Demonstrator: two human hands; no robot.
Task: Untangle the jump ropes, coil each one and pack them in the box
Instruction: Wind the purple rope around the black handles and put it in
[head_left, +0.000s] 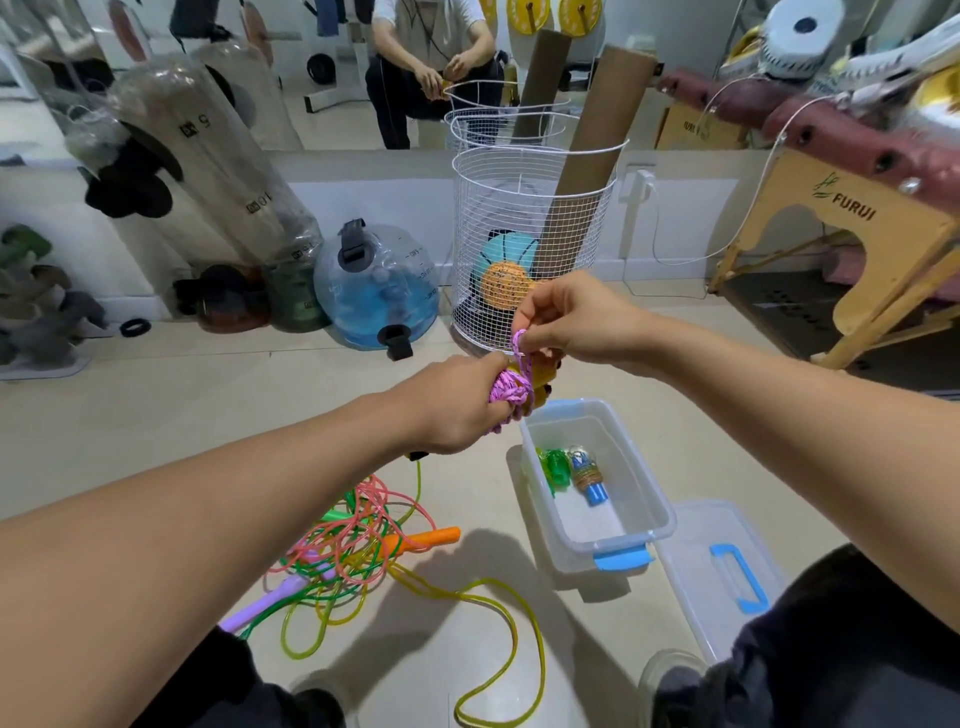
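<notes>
The left hand (457, 405) grips a coiled purple rope (511, 387) above the floor, just beyond the clear box (597, 483); the right hand (566, 325) pinches its loose end. Two bundled ropes (571, 470) lie in the box, and tangled ropes (358, 540) lie left of it.

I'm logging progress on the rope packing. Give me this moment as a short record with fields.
left hand: grips a coiled purple rope
right hand: pinches the purple rope's loose end above the coil
box: open on the floor, two coiled ropes inside
lid: on the floor beside the box
tangle: pink, green and yellow ropes on the floor, still knotted together
</notes>
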